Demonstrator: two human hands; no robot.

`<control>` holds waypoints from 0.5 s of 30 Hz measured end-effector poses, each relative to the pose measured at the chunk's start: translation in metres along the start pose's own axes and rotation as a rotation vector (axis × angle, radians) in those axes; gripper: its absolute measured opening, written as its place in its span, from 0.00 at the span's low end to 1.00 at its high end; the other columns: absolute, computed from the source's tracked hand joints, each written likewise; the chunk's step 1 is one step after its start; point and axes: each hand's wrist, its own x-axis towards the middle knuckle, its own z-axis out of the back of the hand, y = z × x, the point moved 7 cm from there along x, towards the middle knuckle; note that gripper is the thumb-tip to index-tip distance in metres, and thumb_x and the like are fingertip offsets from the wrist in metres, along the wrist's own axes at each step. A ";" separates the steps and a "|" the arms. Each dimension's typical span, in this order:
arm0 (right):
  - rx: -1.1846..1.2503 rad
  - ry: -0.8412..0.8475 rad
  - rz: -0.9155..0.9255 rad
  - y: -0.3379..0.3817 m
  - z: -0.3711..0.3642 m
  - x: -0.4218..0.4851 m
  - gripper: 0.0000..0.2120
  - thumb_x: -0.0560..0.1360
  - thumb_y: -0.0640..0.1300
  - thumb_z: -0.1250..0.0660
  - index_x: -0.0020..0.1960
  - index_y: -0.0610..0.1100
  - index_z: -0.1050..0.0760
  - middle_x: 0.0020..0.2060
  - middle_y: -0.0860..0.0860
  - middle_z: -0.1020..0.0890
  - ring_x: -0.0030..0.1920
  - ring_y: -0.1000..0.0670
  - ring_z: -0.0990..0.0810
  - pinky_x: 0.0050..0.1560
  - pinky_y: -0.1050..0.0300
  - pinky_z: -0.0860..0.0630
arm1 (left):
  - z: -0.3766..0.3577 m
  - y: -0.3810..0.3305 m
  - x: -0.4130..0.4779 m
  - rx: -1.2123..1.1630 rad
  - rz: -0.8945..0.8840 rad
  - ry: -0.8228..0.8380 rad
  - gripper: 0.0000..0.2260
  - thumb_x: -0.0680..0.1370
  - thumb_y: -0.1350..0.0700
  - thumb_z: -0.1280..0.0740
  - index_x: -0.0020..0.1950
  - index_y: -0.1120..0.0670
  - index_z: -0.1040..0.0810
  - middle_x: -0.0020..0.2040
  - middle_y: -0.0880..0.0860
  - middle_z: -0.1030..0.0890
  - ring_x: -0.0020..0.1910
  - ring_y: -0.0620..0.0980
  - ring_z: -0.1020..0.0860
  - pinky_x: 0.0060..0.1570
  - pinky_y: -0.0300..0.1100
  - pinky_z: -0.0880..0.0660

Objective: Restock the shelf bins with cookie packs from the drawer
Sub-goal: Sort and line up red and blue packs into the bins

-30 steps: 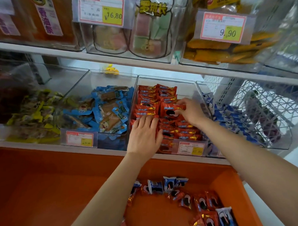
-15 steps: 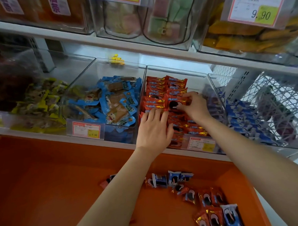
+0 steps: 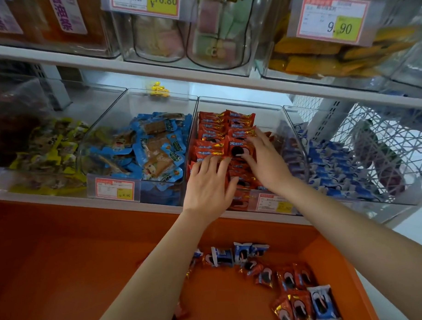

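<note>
A clear shelf bin holds rows of red cookie packs. My left hand lies flat with straight fingers on the front packs in that bin. Just to its right, my right hand pinches one red cookie pack between thumb and fingers, setting it against the row. Below the shelf, the orange drawer stands pulled out. Loose red packs and blue packs lie at its right side, and my forearms cross above them.
Left of the red bin stand a bin of blue snack packs and one of yellow packs. To the right, a bin holds blue cookie packs. An upper shelf with clear bins and price tags hangs close above.
My right hand has brought its red pack slightly down and left against the row. The left hand has stayed flat on the front packs.
</note>
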 end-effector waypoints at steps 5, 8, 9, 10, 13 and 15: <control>-0.009 0.053 0.064 0.016 0.007 -0.048 0.22 0.82 0.47 0.46 0.75 0.44 0.39 0.77 0.50 0.45 0.75 0.51 0.41 0.68 0.63 0.44 | -0.003 0.000 -0.003 0.007 -0.059 0.098 0.28 0.80 0.38 0.52 0.71 0.55 0.34 0.66 0.57 0.27 0.64 0.56 0.28 0.63 0.53 0.33; -0.071 0.062 0.136 0.016 0.009 -0.079 0.20 0.82 0.47 0.46 0.72 0.41 0.34 0.73 0.47 0.36 0.71 0.49 0.34 0.70 0.55 0.36 | 0.000 -0.002 -0.004 0.041 -0.095 0.129 0.27 0.79 0.38 0.52 0.71 0.54 0.36 0.67 0.57 0.28 0.65 0.57 0.28 0.62 0.54 0.31; -0.100 0.061 0.175 0.015 0.008 -0.087 0.19 0.82 0.47 0.45 0.69 0.40 0.31 0.70 0.46 0.31 0.68 0.48 0.29 0.68 0.51 0.30 | 0.001 -0.003 -0.006 0.046 -0.094 0.123 0.25 0.80 0.39 0.51 0.70 0.53 0.36 0.66 0.58 0.27 0.64 0.58 0.27 0.61 0.54 0.30; -0.123 0.061 0.211 0.012 0.009 -0.095 0.18 0.81 0.46 0.45 0.67 0.40 0.28 0.65 0.45 0.26 0.64 0.47 0.25 0.63 0.48 0.26 | 0.004 -0.007 -0.008 0.037 -0.092 0.095 0.23 0.80 0.42 0.48 0.69 0.54 0.35 0.65 0.58 0.26 0.63 0.58 0.26 0.59 0.54 0.28; -0.186 0.056 0.285 0.001 0.010 -0.116 0.19 0.80 0.43 0.44 0.68 0.38 0.29 0.63 0.44 0.24 0.64 0.46 0.25 0.62 0.47 0.26 | 0.011 -0.018 -0.019 -0.001 -0.085 -0.016 0.21 0.75 0.56 0.30 0.66 0.55 0.29 0.65 0.61 0.26 0.64 0.62 0.27 0.63 0.56 0.32; -0.215 0.020 0.329 -0.006 0.012 -0.129 0.20 0.79 0.38 0.39 0.70 0.37 0.31 0.68 0.43 0.27 0.69 0.45 0.30 0.68 0.45 0.31 | 0.009 -0.027 -0.027 0.038 -0.137 0.000 0.28 0.66 0.66 0.24 0.65 0.56 0.25 0.68 0.61 0.27 0.69 0.62 0.31 0.67 0.56 0.41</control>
